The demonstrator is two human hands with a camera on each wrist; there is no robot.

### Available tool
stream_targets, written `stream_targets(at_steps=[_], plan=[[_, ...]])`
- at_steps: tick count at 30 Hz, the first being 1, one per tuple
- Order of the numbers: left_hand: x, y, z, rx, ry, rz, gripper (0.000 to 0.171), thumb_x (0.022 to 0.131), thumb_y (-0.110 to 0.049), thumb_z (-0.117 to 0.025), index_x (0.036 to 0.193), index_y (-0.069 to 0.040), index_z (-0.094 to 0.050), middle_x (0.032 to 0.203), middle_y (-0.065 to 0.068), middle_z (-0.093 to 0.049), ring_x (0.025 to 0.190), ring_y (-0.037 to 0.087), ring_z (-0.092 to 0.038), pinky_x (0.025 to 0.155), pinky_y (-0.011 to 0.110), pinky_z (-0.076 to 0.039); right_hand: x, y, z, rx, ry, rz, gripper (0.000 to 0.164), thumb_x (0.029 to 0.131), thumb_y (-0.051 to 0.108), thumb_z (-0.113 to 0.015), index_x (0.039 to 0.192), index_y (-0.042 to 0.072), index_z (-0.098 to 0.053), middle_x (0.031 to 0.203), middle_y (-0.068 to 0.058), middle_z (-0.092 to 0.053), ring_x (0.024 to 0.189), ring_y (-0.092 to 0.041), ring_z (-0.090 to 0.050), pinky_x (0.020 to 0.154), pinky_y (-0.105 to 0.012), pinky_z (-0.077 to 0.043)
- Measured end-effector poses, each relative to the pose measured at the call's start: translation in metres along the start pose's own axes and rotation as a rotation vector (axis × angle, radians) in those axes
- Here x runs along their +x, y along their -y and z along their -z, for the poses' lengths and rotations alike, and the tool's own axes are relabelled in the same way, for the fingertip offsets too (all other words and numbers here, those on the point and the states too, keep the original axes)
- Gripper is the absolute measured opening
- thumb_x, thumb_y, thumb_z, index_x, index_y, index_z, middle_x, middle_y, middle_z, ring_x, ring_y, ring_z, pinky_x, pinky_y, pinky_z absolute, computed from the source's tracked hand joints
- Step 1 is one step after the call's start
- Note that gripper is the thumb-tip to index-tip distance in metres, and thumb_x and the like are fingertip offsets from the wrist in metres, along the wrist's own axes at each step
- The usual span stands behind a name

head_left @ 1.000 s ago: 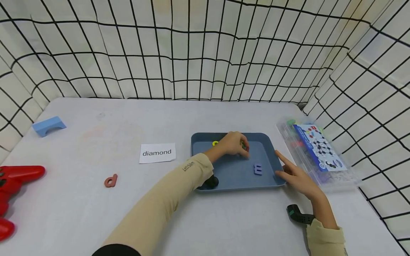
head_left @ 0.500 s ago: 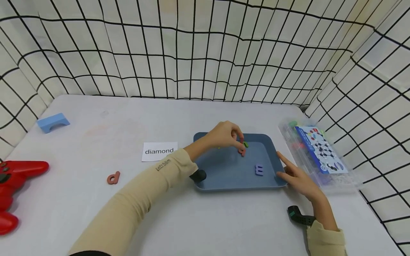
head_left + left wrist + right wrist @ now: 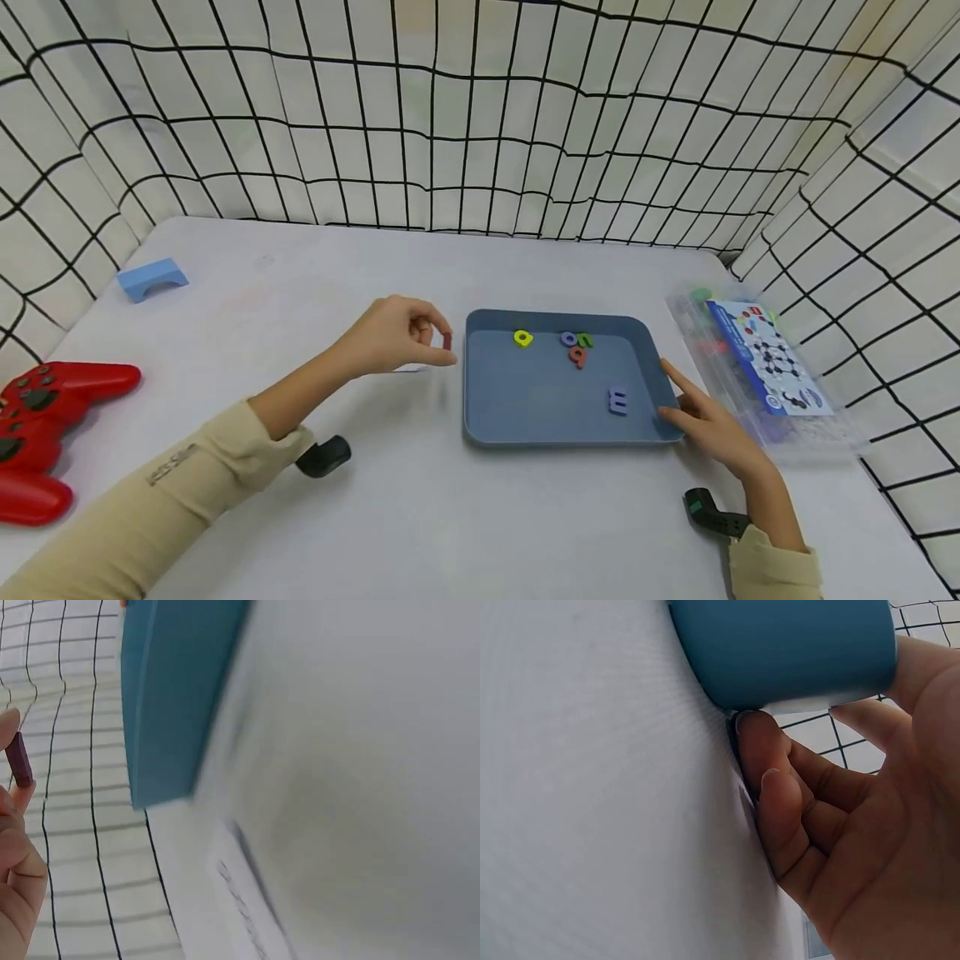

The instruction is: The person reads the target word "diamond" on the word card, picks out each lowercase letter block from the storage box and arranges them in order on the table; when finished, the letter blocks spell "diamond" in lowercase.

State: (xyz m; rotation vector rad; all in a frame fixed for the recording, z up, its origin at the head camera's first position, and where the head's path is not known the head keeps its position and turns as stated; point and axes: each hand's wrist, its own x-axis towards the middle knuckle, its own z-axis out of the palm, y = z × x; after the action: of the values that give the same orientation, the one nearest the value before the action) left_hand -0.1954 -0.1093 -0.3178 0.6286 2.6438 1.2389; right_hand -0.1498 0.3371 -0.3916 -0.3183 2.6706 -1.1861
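In the head view my left hand point(image 3: 397, 337), left of the tray, pinches a small dark red piece point(image 3: 447, 341) between thumb and fingertips. The left wrist view shows that dark red piece point(image 3: 19, 760) edge-on; its face is hidden. My right hand point(image 3: 708, 421) holds the right side of the blue-grey tray point(image 3: 540, 425), thumb over the rim. In the right wrist view other fingers point(image 3: 780, 810) curl low beside its wall. Toward the tray's back lie a yellow letter point(image 3: 522, 338), a purple ring-shaped letter point(image 3: 567, 339), a green letter point(image 3: 585, 340) and a red letter point(image 3: 577, 357). A purple m point(image 3: 617, 402) lies nearer the front right.
A white word card point(image 3: 408, 369) is mostly hidden behind my left hand. A red game controller point(image 3: 52, 425) lies at the left, a blue arch block point(image 3: 152, 279) behind it. At the right stands a clear plastic box point(image 3: 720, 342) with a blue booklet point(image 3: 768, 358). Black wire mesh surrounds the table.
My left hand has lifted out of the tray and moved left, carrying the dark red piece. Letters at the tray's back are uncovered, and the card is now mostly covered. My right hand stays.
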Motion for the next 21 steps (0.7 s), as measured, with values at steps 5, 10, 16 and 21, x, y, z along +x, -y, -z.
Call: stream_targets(at_steps=[5, 10, 16, 21], plan=[[-0.041, 0.025, 0.018, 0.009, -0.065, 0.15, 0.034, 0.073, -0.03, -0.082, 0.095, -0.009, -0.069, 0.066, 0.001, -0.049, 0.06, 0.015, -0.041, 0.052, 0.027, -0.031, -0.002, 0.002, -0.001, 0.015, 0.006, -0.009, 0.068, 0.097, 0.022, -0.055, 0.153, 0.021, -0.017, 0.079, -0.009, -0.049, 0.069, -0.016, -0.044, 0.058, -0.03, -0.036], [-0.08, 0.048, 0.03, -0.002, -0.082, 0.288, 0.041, 0.072, -0.036, -0.082, 0.098, -0.008, -0.067, 0.065, 0.001, -0.043, 0.051, 0.011, -0.034, 0.043, 0.024, -0.027, -0.002, 0.001, -0.002, 0.019, 0.007, 0.01, 0.068, 0.097, 0.021, -0.055, 0.153, 0.019, -0.016, 0.077, -0.009, -0.048, 0.068, -0.016, -0.044, 0.057, -0.03, -0.036], [-0.108, 0.073, 0.035, 0.017, -0.101, 0.335, 0.043, 0.073, -0.039, -0.081, 0.099, -0.007, -0.069, 0.061, 0.001, -0.044, 0.054, 0.012, -0.04, 0.047, 0.025, -0.03, -0.002, 0.0, 0.0, -0.004, 0.0, 0.006, 0.069, 0.098, 0.021, -0.054, 0.154, 0.021, -0.014, 0.079, -0.01, -0.05, 0.069, -0.017, -0.045, 0.057, -0.03, -0.036], [-0.12, 0.084, 0.037, 0.044, -0.113, 0.351, 0.046, 0.073, -0.041, -0.081, 0.102, -0.007, -0.07, 0.057, 0.001, -0.041, 0.057, 0.014, -0.041, 0.048, 0.027, -0.029, -0.002, 0.002, -0.001, -0.01, 0.007, -0.015, 0.069, 0.098, 0.022, -0.055, 0.154, 0.021, -0.014, 0.08, -0.011, -0.05, 0.072, -0.019, -0.046, 0.059, -0.03, -0.037]])
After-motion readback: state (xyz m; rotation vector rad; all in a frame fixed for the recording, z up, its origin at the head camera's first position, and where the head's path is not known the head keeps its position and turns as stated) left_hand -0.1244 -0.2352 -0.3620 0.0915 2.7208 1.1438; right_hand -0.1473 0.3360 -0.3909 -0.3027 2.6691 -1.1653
